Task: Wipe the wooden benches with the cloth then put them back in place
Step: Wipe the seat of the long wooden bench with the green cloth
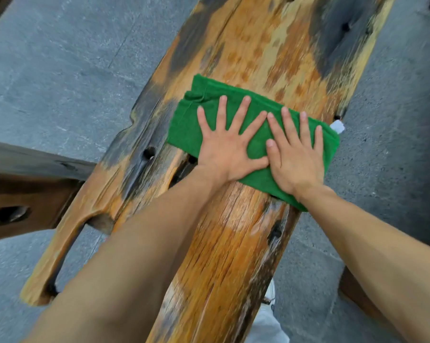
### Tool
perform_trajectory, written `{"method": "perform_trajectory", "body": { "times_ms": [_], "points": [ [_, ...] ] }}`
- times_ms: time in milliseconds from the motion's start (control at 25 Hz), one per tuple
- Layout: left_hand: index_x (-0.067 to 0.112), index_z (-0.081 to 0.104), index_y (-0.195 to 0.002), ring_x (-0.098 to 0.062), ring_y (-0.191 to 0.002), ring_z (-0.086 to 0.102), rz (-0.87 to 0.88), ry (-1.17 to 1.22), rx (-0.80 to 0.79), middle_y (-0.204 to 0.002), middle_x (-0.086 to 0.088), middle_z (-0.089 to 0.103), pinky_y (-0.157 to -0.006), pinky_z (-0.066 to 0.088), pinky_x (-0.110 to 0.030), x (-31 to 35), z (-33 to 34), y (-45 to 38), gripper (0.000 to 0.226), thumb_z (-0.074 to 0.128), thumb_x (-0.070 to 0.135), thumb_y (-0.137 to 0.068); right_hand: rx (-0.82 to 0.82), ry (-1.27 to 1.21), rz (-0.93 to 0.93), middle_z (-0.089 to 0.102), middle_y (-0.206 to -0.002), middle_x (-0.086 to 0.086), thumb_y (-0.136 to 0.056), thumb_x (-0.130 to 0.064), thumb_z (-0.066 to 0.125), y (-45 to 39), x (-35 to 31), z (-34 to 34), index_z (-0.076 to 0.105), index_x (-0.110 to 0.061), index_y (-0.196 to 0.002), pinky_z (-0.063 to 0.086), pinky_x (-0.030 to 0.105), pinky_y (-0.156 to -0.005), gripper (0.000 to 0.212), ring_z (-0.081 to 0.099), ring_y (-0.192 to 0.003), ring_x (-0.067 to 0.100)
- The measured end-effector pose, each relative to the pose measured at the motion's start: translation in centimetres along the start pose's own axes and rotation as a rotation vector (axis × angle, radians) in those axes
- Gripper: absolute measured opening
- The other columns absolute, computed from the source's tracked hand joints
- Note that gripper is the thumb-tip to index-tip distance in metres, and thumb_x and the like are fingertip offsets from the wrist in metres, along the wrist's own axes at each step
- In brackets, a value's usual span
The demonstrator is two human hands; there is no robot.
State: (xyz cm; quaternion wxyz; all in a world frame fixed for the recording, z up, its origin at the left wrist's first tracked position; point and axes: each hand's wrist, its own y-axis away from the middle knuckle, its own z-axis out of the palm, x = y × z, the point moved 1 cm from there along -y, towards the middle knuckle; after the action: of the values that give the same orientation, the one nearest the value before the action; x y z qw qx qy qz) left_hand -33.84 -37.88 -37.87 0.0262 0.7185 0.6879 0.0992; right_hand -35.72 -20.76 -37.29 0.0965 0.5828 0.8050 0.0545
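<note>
Both hands, left hand [230, 147] and right hand [295, 157], lie flat, fingers spread, on the green cloth [253, 142]. It covers the wooden bench [233, 243], with its white tag [337, 126] at three o'clock.

Light on my work area is even, diffuse daylight; no hard shadows fall from my arms. The far end of the wooden bench [278, 40] is smeared by motion blur, its grain lost. Sharpest detail lies around my left hand [230, 147] and right hand [297, 157]. A faint sheen shows on the near wood. Wide-angle distortion stretches my forearms toward the lower corners.
</note>
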Motion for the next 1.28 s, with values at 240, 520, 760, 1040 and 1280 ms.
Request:
{"method": "perform_trajectory", "body": {
  "times_ms": [240,520,760,1040,1280],
  "points": [
    [0.045,0.008,-0.157,-0.044,-0.153,-0.001,0.017,-0.027,0.036,-0.170,0.002,0.003,-0.112,0.002,-0.076,-2.6,0.3,4.7,0.089,0.005,0.089,-0.080,0.004,-0.041,0.071,-0.003,-0.169,-0.007,-0.101,-0.053,0.008,3.8,-5.0,0.7,0.003,-0.040,-0.159,0.000,0.066,-0.120,0.059,-0.005,-0.156,0.030],
    [0.035,0.015,-0.160,-0.048,-0.152,0.006,-0.083,0.007,-0.162,-0.170,-0.007,0.007,-0.108,0.016,-0.079,-8.5,2.3,27.5,0.091,0.021,0.085,-0.084,-0.157,-0.006,-0.201,0.017,-0.167,0.004,-0.099,-0.052,0.031,20.4,-18.2,3.4,0.023,-0.026,-0.158,0.020,0.076,-0.111,0.065,0.010,-0.154,0.038],
    [0.028,0.024,-0.158,-0.054,-0.149,0.011,-0.099,0.031,-0.278,-0.168,-0.014,0.011,-0.103,0.026,-0.080,-9.9,2.7,30.9,0.098,0.042,0.081,-0.078,-0.201,0.030,-0.335,0.027,-0.164,-0.002,-0.091,-0.061,0.041,22.4,-19.6,4.6,0.034,-0.026,-0.155,0.017,0.068,-0.112,0.073,0.019,-0.151,0.030],
    [0.037,0.015,-0.158,-0.049,-0.152,0.002,-0.074,-0.018,-0.134,-0.169,-0.014,0.005,-0.111,0.007,-0.080,-7.1,-0.6,8.3,0.092,0.028,0.085,-0.081,-0.048,-0.069,-0.116,0.017,-0.168,-0.007,-0.098,-0.057,0.033,4.0,-9.9,1.1,0.019,-0.040,-0.158,0.006,0.067,-0.120,0.064,0.011,-0.155,0.030],
    [0.041,0.011,-0.158,-0.042,-0.154,0.002,0.130,-0.092,-0.026,-0.169,-0.007,0.003,-0.113,0.005,-0.076,-3.7,-2.9,-13.6,0.095,0.026,0.088,-0.078,0.032,-0.072,0.028,0.010,-0.169,-0.010,-0.100,-0.059,0.021,-11.8,1.3,-2.1,0.015,-0.043,-0.158,0.001,0.066,-0.120,0.060,0.005,-0.156,0.029]
  ]
}}
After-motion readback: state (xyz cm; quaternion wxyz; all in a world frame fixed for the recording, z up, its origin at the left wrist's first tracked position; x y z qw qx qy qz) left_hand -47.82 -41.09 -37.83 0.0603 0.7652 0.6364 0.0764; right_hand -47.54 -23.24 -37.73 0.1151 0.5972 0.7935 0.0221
